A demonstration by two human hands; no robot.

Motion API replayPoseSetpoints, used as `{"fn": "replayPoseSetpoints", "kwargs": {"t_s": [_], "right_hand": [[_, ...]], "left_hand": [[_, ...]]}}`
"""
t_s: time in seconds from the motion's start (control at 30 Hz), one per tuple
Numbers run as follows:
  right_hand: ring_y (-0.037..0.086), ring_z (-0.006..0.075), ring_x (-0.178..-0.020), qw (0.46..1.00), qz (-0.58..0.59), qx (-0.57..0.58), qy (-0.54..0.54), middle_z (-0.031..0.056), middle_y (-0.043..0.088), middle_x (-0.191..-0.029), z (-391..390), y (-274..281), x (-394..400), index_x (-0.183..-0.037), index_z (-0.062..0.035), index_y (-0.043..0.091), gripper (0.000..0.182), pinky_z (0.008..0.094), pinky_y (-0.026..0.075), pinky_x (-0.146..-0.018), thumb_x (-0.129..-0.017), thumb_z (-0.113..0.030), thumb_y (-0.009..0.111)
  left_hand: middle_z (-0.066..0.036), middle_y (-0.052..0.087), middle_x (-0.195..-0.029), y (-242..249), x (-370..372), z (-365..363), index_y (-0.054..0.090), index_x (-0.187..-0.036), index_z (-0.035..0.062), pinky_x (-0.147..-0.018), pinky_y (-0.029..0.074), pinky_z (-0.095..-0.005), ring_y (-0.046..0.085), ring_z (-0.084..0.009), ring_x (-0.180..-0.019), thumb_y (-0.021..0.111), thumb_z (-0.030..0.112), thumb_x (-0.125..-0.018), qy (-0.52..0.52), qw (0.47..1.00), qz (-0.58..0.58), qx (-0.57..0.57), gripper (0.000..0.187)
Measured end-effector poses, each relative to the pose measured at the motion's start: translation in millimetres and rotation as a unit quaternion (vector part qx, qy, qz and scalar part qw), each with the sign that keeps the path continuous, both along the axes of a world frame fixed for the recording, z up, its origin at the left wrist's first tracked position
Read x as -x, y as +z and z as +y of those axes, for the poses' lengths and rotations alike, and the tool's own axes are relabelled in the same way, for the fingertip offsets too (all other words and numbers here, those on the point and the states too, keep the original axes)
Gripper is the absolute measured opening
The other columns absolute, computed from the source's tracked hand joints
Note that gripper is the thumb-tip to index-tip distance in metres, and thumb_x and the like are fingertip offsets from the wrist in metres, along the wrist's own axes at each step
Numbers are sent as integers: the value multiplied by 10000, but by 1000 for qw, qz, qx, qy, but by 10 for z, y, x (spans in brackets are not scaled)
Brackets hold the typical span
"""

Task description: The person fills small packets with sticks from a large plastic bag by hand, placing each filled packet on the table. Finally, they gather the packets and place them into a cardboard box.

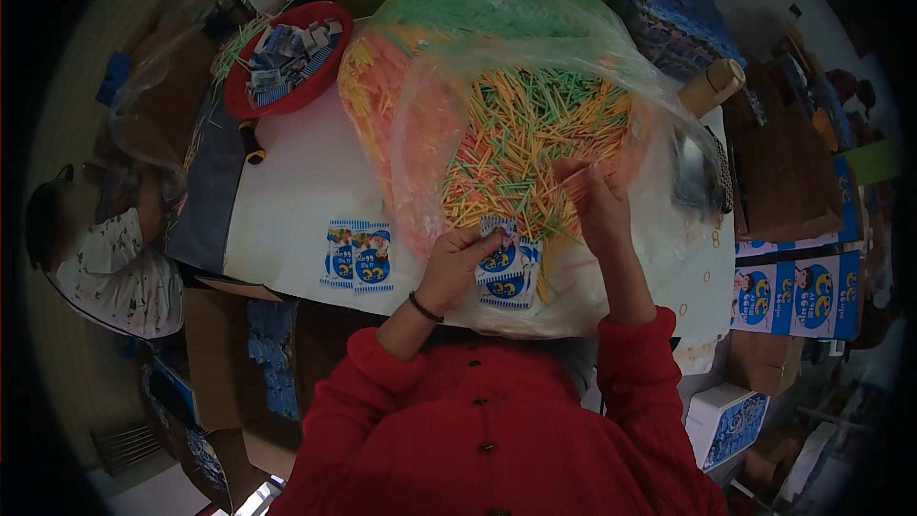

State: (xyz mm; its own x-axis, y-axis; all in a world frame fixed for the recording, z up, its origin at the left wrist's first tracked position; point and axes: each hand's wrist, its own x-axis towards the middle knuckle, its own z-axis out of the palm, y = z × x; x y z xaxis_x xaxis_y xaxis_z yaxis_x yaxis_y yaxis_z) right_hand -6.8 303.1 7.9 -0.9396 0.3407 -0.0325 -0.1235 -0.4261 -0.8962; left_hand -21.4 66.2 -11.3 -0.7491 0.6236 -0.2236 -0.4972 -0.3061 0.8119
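A large clear plastic bag (420,124) lies open on the white table, full of thin orange, green, yellow and pink sticks (535,124). My left hand (457,266), with a dark band at the wrist, pinches a small blue and white printed packet (499,241) at the bag's near edge. Just below that packet lie more like it (511,289). Over the right part of the sticks is my right hand (600,210), its fingers bent together; whether sticks are between them is too small to tell. Left of my left hand, blue packets (371,258) lie on the table.
At the back left, a red bowl (334,67) holds small packets, with a yellow and black tool (252,143) below it. A person (115,268) sits at the far left. Printed boxes (798,296) stand at the right, near a brown roll (712,88).
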Motion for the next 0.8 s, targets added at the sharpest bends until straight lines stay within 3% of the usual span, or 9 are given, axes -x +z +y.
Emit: {"fn": "replayPoseSetpoints", "kwargs": {"t_s": [0.03, 0.1, 0.2, 0.3, 0.5, 0.6, 0.7, 0.77, 0.8], "right_hand": [[602, 220, -1058, 999, 18, 10, 34, 123, 641, -1075, -130, 69, -63, -1081, -29, 564, 243, 345, 450, -952, -1012, -221, 431], [598, 217, -1074, 997, 35, 22, 67, 136, 643, -1082, -348, 217, -141, -1069, -35, 549, 218, 343, 451, -943, -1012, -206, 426], [590, 245, -1094, 983, 124, 13, 133, 147, 637, -1095, -557, 399, -208, -1041, -44, 521, 171, 379, 439, -961, -1010, -175, 415], [586, 251, -1098, 974, 150, -81, 148, 147, 629, -1097, -641, 455, -204, -1036, -42, 498, 138, 394, 427, -975, -1005, -140, 406], [587, 224, -1071, 963, 136, -161, 167, 152, 619, -1117, -659, 343, -201, -1057, -21, 472, 140, 375, 432, -962, -999, -129, 406], [577, 206, -1073, 981, 80, -68, 163, 160, 617, -1117, -638, 312, -230, -1056, -27, 479, 135, 356, 439, -949, -997, -131, 415], [583, 213, -1090, 983, 56, -39, 173, 126, 625, -1119, -606, 296, -239, -1119, -36, 484, 172, 414, 354, -1041, -995, -137, 422], [553, 265, -1174, 899, 115, -360, 220, 83, 630, -1157, -587, 289, -238, -992, -68, 505, 97, 489, 70, -1148, -989, -143, 442], [553, 265, -1174, 899, 115, -361, 220, 83, 630, -1157, -574, 288, -237, -992, -68, 505, 97, 489, 70, -1148, -989, -143, 442]], "left_hand": [[-49, 681, -1004, 9, 2, -8, 651, -1067, 8, -821, 516, -267, 637, -109, -909, 559, 81, -946, 2, 1000, -1, 1, 168], [-32, 691, -963, 37, 13, -15, 678, -1044, -2, -798, 502, -237, 624, -79, -882, 595, 56, -921, -16, 990, 111, 83, 160], [-25, 701, -940, -8, 21, -1, 682, -1057, -5, -759, 497, -213, 616, -54, -851, 633, 48, -889, -16, 983, 164, 81, 184], [-25, 700, -926, 5, 24, 0, 679, -1063, -2, -750, 498, -211, 618, -57, -853, 628, 41, -891, -15, 970, 214, 110, 185], [-29, 696, -934, 80, 7, -16, 679, -1057, -5, -761, 496, -218, 619, -63, -861, 623, 34, -888, -13, 975, 203, 91, 182], [-27, 693, -946, -17, 2, -10, 676, -1064, -6, -779, 495, -220, 619, -67, -874, 615, 24, -888, -17, 978, 193, 83, 188], [-11, 680, -997, -61, -10, 15, 647, -1131, 1, -785, 493, -219, 618, -74, -884, 609, 16, -889, -14, 984, 176, 37, 246], [-9, 669, -1031, -61, -10, 46, 626, -1163, 2, -794, 494, -220, 615, -77, -900, 600, 18, -896, -14, 983, 180, 16, 269], [-7, 657, -1065, -54, -11, 62, 606, -1196, 3, -803, 495, -220, 613, -80, -917, 592, 19, -903, -12, 983, 185, -5, 294]]}}
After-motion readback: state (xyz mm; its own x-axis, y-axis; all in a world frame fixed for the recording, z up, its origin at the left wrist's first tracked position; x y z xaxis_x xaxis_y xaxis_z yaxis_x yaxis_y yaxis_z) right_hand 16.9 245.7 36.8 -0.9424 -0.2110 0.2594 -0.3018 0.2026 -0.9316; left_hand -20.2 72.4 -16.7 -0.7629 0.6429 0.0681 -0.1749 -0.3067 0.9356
